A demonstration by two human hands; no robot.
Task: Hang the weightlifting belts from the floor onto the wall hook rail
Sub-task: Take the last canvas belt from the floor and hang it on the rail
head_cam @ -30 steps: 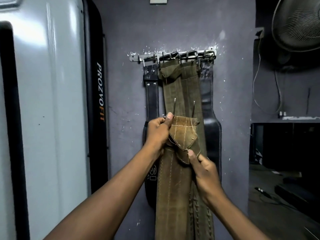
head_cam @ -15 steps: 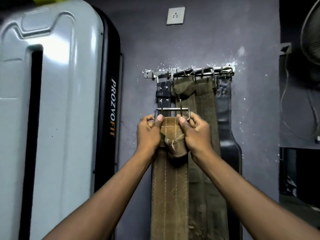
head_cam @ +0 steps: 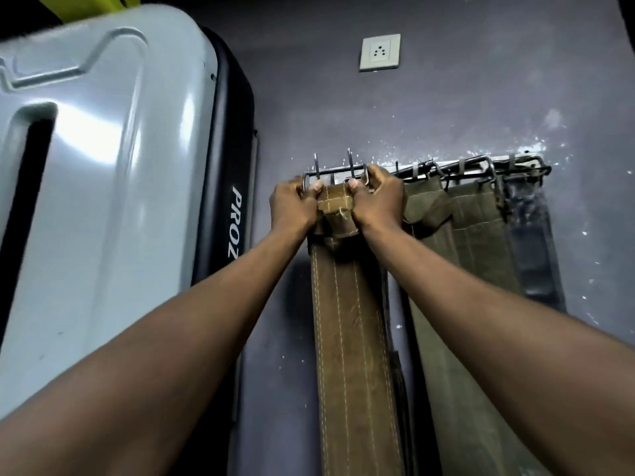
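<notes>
A brown stitched weightlifting belt [head_cam: 350,324] hangs straight down from my two hands. My left hand [head_cam: 292,206] and my right hand [head_cam: 378,197] each grip one side of its metal buckle [head_cam: 335,173], held up against the left end of the wall hook rail [head_cam: 474,163]. The buckle's two prongs stick up above the rail. Two olive belts [head_cam: 470,242] and a dark belt [head_cam: 531,242] hang from the rail to the right. Whether the buckle sits on a hook is hidden by my hands.
A large grey and black machine housing [head_cam: 103,187] marked "PROZ" stands close on the left. A white wall socket [head_cam: 379,52] sits above the rail on the purple wall.
Both hands have lifted the brown belt's buckle from mid-wall height up to the rail's left end. The view has tilted upward and closer.
</notes>
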